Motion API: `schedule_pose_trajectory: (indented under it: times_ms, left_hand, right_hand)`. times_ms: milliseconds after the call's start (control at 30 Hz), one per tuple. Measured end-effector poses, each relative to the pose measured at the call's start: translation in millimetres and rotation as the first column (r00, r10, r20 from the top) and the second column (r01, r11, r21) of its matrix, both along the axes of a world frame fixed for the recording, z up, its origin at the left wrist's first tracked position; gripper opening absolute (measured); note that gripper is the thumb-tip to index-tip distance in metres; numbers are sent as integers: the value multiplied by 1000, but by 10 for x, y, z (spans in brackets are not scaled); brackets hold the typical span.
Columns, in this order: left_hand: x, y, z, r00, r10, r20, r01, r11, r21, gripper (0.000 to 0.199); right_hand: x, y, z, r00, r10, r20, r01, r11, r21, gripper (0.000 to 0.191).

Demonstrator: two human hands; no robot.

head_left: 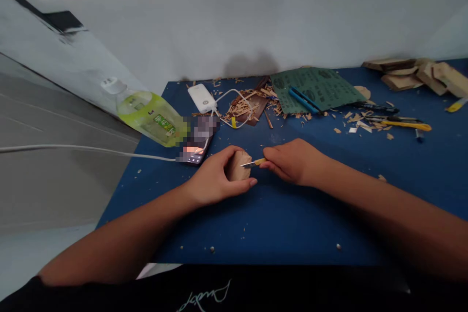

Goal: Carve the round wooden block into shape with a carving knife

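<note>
My left hand (219, 175) is wrapped round a small, pale, rounded piece of wood (238, 166), with the thumb along its near side. In my right hand (288, 160) is a yellow-handled utility knife (259, 161), its blade pointing left. The blade tip lies over the right part of the wood; I cannot tell how deep it sits. Most of the knife's handle is hidden inside my right fist. Both hands are above the middle of the blue table (292, 224).
Left of my hands lie a phone (197, 141), a plastic bottle (149, 117) and a white power bank (202, 98) with a cable. Behind are wood shavings (243, 106), green sandpaper (318, 88) and a blue pen-like tool (305, 100). Wood blocks (420, 75) and a yellow cutter (405, 124) lie right.
</note>
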State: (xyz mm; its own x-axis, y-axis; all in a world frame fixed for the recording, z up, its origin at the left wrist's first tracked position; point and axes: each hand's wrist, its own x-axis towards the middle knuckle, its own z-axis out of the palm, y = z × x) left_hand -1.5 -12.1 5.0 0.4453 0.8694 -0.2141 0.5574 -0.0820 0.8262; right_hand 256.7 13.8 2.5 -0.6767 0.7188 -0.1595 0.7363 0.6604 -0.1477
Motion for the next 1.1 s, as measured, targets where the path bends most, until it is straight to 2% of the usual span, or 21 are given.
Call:
schedule_pose_trajectory:
  times_ms: [100, 167, 267, 367, 500, 667, 867, 1000, 1100]
  left_hand:
    - [-7, -10, 66, 999, -4, -36, 5, 999, 33, 65]
    - [-14, -14, 84, 999, -4, -43, 6, 999, 43, 67]
    - [-20, -11, 63, 997, 52, -58, -48, 997, 65, 69]
    - [-12, -6, 21, 988, 122, -92, -111, 987, 118, 69]
    - [16, -35, 2, 987, 130, -95, -114, 981, 155, 66]
    - [22, -61, 32, 987, 122, -103, -106, 983, 150, 65]
    - [-11, 42, -4, 977, 134, -165, -117, 987, 113, 72]
    - [-10, 62, -8, 983, 120, -137, -111, 991, 72, 68]
    - [-7, 19, 56, 990, 105, -96, -100, 993, 61, 64]
  right_hand:
    - [112, 119, 30, 984, -168, 57, 164, 984, 65, 55]
    - [192, 185, 28, 972, -232, 39, 227, 967, 115, 56]
    - [209, 174, 14, 981, -191, -24, 193, 977, 92, 57]
    - [106, 47, -1, 994, -60, -86, 61, 998, 1, 53]
    - [-19, -97, -20, 990, 17, -141, -23, 999, -41, 53]
    - [-33, -81, 23, 997, -28, -69, 26, 999, -31, 50]
    - [-42, -32, 109, 985, -159, 70, 155, 985, 71, 55]
    - [-49, -29, 70, 982, -169, 78, 158, 978, 133, 51]
    - [37, 67, 8, 959, -268, 89, 247, 950, 193, 52]
